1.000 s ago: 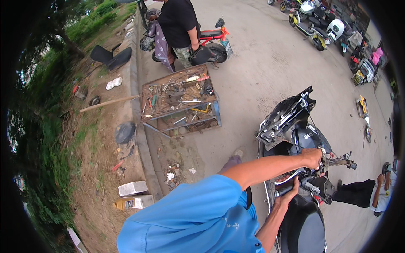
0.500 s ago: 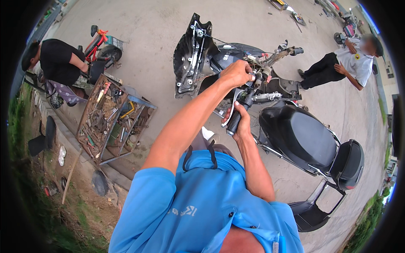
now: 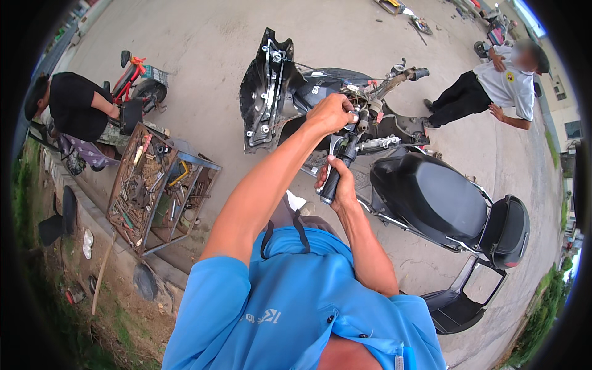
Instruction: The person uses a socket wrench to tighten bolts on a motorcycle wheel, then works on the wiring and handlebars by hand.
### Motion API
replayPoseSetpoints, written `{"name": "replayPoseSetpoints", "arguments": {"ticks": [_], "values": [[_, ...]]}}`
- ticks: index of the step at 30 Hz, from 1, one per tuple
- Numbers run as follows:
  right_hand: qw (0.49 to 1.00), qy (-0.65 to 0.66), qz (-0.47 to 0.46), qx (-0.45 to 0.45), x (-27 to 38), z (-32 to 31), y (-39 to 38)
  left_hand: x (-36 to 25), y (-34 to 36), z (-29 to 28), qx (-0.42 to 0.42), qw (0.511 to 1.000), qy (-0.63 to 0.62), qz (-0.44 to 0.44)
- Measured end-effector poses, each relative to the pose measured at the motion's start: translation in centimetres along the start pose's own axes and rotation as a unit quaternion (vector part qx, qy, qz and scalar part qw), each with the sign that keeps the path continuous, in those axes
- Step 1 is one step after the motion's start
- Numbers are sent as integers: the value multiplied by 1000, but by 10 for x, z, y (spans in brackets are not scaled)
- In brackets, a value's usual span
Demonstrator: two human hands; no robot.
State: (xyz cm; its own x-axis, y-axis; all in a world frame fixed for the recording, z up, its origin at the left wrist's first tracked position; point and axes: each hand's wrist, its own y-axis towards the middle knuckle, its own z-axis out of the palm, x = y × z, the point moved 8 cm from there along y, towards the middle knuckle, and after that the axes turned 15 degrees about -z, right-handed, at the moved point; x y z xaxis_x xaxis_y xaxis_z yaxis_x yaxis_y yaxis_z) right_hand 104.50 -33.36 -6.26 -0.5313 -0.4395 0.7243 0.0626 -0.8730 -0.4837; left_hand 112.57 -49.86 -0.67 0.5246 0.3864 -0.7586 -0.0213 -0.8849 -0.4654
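A partly stripped scooter [image 3: 425,200] stands in front of me, its handlebar bared to cables and brackets. My right hand [image 3: 343,184] is closed round the black handlebar grip [image 3: 331,182] at the near end, thumb lying along the top. The silver brake lever [image 3: 335,145] runs beside that grip. Further up the bar, my left hand [image 3: 332,115] is closed, fingertips pinched at the bar's inner end by the clamp and wiring. What they hold is hidden by the fingers. The far handlebar grip [image 3: 419,73] points away to the right.
A black fairing panel [image 3: 266,92] rises at the scooter's front. A rusty metal cart [image 3: 148,209] of tools stands left, with a bent-over person [image 3: 80,105] behind it. Another person [image 3: 502,86] stands at the right. A loose black frame piece [image 3: 459,308] lies near the rear top box [image 3: 507,231].
The view has shifted slightly, so the scene sits a little further left. Both hands keep their places on the handlebar. The standing person's lower hand has swung outward.
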Motion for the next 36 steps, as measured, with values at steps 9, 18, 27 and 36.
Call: {"name": "replayPoseSetpoints", "arguments": {"ticks": [9, 18, 27, 36], "values": [[978, -186, -70, 64, 12, -13, 9, -11, 0, -6, -16, 1000, -13, 23], [980, 141, 56, 128, -3, 24, -8, 2, 7, 1, -16, 1000, 20, 8], [994, -104, -37, -7, 8, -9, -1, -11, -6, -2, -16, 1000, -13, 11], [997, 27, -27, 67, -5, 13, 1, -1, -14, -21, -31, 999, -10, -17]]}}
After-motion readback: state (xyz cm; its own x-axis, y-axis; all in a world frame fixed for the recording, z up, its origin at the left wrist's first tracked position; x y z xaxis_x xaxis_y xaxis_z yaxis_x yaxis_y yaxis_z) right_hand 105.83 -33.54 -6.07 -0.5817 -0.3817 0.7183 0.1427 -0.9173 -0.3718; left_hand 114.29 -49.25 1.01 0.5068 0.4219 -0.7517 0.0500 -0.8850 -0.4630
